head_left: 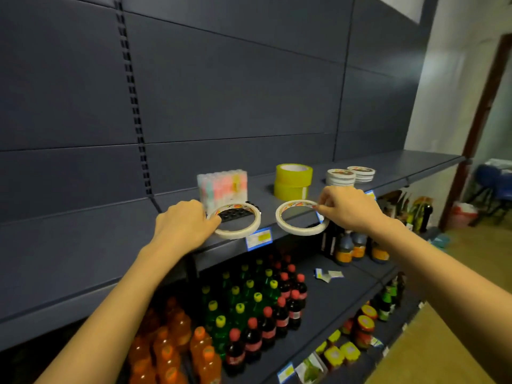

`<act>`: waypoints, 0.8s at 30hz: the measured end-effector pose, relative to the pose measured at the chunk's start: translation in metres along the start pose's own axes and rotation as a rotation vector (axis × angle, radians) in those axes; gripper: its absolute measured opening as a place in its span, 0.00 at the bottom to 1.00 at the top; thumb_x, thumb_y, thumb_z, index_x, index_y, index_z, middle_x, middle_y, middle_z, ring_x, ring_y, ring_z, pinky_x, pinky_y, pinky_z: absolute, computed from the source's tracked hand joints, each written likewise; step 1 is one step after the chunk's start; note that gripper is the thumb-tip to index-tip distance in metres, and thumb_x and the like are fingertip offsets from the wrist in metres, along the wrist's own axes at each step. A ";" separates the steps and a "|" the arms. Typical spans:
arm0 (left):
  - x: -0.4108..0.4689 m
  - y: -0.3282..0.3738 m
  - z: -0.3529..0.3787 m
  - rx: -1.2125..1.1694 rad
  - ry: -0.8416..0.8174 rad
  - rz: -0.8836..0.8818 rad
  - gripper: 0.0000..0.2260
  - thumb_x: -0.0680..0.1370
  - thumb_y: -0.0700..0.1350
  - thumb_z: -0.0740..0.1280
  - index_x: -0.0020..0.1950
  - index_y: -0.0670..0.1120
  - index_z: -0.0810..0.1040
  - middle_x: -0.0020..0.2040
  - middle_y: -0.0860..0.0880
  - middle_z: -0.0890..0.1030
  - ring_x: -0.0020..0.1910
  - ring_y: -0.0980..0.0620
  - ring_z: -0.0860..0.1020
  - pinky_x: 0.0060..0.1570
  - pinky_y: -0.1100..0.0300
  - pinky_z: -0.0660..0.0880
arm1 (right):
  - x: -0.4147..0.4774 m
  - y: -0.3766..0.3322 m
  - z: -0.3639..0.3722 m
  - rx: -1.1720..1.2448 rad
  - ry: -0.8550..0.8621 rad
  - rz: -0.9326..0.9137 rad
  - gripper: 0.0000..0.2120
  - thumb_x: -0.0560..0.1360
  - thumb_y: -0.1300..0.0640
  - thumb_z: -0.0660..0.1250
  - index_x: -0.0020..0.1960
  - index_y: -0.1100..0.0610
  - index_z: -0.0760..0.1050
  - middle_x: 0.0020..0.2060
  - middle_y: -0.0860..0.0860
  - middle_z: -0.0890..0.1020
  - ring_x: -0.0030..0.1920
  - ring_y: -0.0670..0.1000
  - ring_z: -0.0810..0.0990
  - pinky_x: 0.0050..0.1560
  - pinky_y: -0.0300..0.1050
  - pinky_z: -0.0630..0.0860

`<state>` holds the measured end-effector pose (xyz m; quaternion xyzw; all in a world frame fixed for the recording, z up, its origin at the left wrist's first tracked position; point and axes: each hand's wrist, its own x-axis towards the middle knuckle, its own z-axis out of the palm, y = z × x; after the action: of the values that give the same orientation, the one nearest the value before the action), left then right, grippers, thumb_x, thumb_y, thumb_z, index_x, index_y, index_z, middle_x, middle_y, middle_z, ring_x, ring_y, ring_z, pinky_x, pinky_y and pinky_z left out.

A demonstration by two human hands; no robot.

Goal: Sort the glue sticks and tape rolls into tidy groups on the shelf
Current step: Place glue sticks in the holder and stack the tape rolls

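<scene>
Dark shelf (388, 166); price tag (259, 239) unreadable. My left fingers (212, 223) grip one roll (235, 235), right fingers (324, 208) pinch the other roll (297, 231).

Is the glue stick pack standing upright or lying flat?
Upright: the glue stick pack stands on the shelf, its sticks running vertically.

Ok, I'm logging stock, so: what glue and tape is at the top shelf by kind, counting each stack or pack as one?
Glue stick pack: 1
Yellow tape rolls: 2
White tape stacks: 2
Loose white tape rolls, one in left hand, one in right hand: 2
Total: 7
</scene>
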<state>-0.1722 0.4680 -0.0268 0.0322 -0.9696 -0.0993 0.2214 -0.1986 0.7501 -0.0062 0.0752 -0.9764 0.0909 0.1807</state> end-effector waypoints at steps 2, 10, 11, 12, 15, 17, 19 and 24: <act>0.009 0.033 0.012 -0.003 0.011 0.021 0.23 0.77 0.56 0.60 0.26 0.46 0.63 0.26 0.50 0.68 0.27 0.52 0.65 0.29 0.59 0.60 | 0.005 0.034 -0.002 -0.013 0.008 0.022 0.13 0.77 0.44 0.61 0.52 0.53 0.76 0.51 0.53 0.81 0.51 0.57 0.78 0.41 0.46 0.71; 0.054 0.141 0.049 0.019 0.056 0.149 0.21 0.77 0.54 0.60 0.27 0.46 0.62 0.25 0.49 0.65 0.26 0.51 0.65 0.25 0.59 0.54 | 0.030 0.143 -0.011 -0.050 0.050 0.134 0.14 0.76 0.43 0.61 0.51 0.52 0.76 0.50 0.55 0.81 0.50 0.57 0.78 0.42 0.48 0.72; 0.061 0.152 0.052 0.016 0.062 0.168 0.21 0.76 0.54 0.60 0.27 0.46 0.62 0.26 0.49 0.65 0.28 0.48 0.67 0.26 0.59 0.55 | 0.034 0.154 -0.011 -0.053 0.050 0.150 0.14 0.76 0.43 0.61 0.52 0.52 0.76 0.51 0.55 0.81 0.51 0.58 0.78 0.43 0.49 0.73; 0.069 0.164 0.056 0.011 0.066 0.184 0.21 0.76 0.54 0.60 0.27 0.46 0.62 0.26 0.49 0.66 0.31 0.45 0.71 0.27 0.59 0.56 | 0.040 0.165 -0.010 -0.057 0.051 0.166 0.13 0.76 0.43 0.61 0.52 0.52 0.76 0.52 0.55 0.81 0.52 0.58 0.78 0.44 0.49 0.73; 0.092 0.196 0.071 0.000 0.067 0.202 0.20 0.76 0.55 0.60 0.28 0.47 0.63 0.33 0.47 0.69 0.40 0.41 0.73 0.36 0.57 0.64 | 0.060 0.197 -0.008 -0.073 0.061 0.195 0.13 0.76 0.44 0.62 0.52 0.52 0.76 0.53 0.55 0.80 0.53 0.59 0.78 0.44 0.48 0.72; 0.109 0.215 0.082 0.002 0.069 0.207 0.21 0.77 0.55 0.59 0.27 0.47 0.63 0.31 0.48 0.69 0.37 0.44 0.69 0.37 0.57 0.63 | 0.076 0.217 -0.006 -0.078 0.062 0.204 0.14 0.75 0.44 0.62 0.52 0.53 0.76 0.52 0.55 0.81 0.51 0.58 0.78 0.45 0.50 0.75; 0.128 0.231 0.095 0.019 0.076 0.220 0.21 0.77 0.55 0.59 0.27 0.48 0.64 0.28 0.50 0.67 0.34 0.48 0.68 0.33 0.59 0.61 | 0.094 0.237 -0.003 -0.078 0.064 0.205 0.14 0.75 0.44 0.62 0.52 0.53 0.76 0.51 0.54 0.81 0.50 0.57 0.79 0.46 0.51 0.76; 0.183 0.272 0.115 0.038 0.062 0.208 0.17 0.77 0.54 0.59 0.30 0.49 0.65 0.30 0.50 0.70 0.30 0.52 0.68 0.29 0.61 0.59 | 0.147 0.281 -0.001 -0.076 0.079 0.199 0.12 0.76 0.44 0.62 0.52 0.52 0.76 0.51 0.54 0.81 0.51 0.57 0.78 0.43 0.47 0.70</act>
<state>-0.3923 0.7352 0.0057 -0.0616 -0.9621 -0.0564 0.2597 -0.3847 1.0063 0.0067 -0.0324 -0.9739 0.0743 0.2119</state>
